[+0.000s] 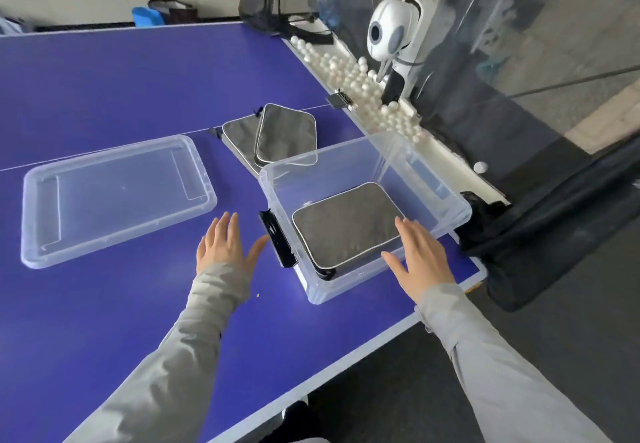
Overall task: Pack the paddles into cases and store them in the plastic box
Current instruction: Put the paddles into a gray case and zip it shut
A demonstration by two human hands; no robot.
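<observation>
A clear plastic box (429, 179) stands on the blue table near its right edge, with a black latch (277, 238) on its left end. One grey zipped paddle case (343, 228) lies flat inside it. Two more grey cases lie stacked behind the box, the upper one (285, 136) tilted over the lower one (237, 133). My left hand (225, 245) hovers open over the table just left of the latch. My right hand (420, 259) is open, fingers spread, over the box's near right corner. Neither hand holds anything.
The box's clear lid (114, 197) lies upside down on the table to the left. Along the table's right edge runs a white trough with several white balls (360, 86) and a white ball machine (391, 34). Black netting (540, 228) hangs at the right.
</observation>
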